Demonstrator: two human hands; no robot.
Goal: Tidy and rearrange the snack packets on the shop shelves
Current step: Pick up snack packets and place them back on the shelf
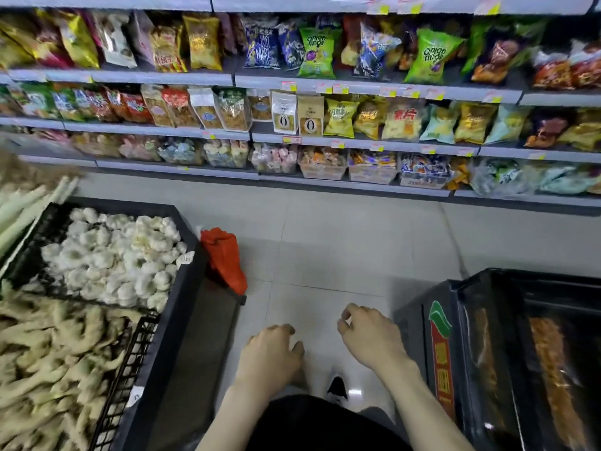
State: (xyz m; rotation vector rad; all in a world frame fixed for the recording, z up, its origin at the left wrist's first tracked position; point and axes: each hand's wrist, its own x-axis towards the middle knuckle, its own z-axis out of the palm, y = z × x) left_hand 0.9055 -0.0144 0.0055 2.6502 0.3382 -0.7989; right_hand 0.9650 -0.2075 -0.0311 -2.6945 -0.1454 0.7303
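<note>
Both hands hang low over the tiled floor, well apart from the shelves. The left hand and the right hand hold nothing, fingers loosely curled.

The snack packets stand in rows on the shelves ahead. On the upper shelf two green packets read "onion rings": one near the middle, one further right, both tilted. The blue packet beside the first has writing too blurred to read. On the shelf below, two pale pouches each show an oval window. Pink-and-yellow price tags dot the shelf front edges, unreadable.

At left, a black crate holds garlic, with a red bag hanging at its right corner. At right, a black cabinet bears a red-and-green label.
</note>
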